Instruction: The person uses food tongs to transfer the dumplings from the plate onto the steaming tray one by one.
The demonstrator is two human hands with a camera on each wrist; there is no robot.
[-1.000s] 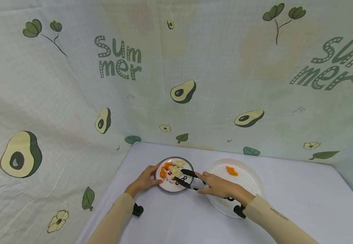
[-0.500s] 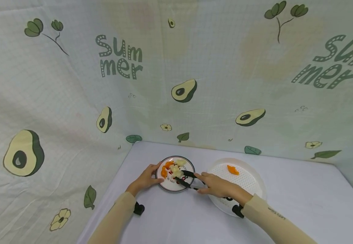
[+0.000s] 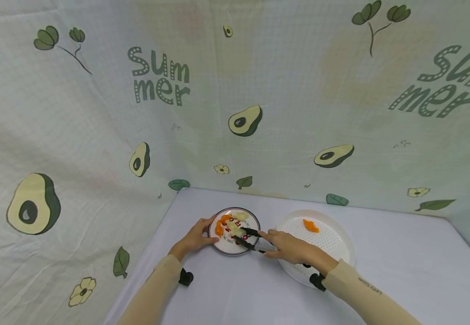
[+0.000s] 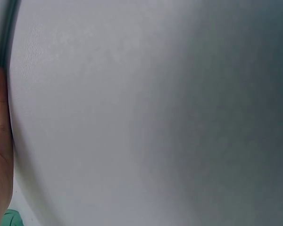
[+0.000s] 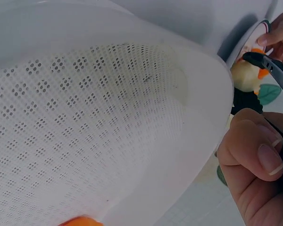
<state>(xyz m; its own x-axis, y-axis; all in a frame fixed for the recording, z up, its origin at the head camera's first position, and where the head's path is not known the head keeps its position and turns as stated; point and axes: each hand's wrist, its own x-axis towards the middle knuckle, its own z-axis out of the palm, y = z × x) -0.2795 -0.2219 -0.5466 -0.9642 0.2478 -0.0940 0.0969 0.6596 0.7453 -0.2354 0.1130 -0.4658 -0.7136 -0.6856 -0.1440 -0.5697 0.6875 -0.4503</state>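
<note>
The right hand (image 3: 289,247) is squeezing a pair of black tongs (image 3: 248,239), whose tips are closing on a pale chunk of food (image 3: 236,232) on the small plate (image 3: 248,247) just ahead of it. The left hand (image 3: 194,237) is steadying that plate's far rim, fingers curled against the edge. My worry: the chunk looks rounded and slick, so it could be slipping out of the tips mid-lift and landing on the tabletop (image 3: 227,289). Squeeze too hard and it's squashing. The white perforated tray (image 3: 346,253) under the right wrist is holding one orange piece (image 3: 310,225), and a dragging sleeve could be nudging it.
</note>
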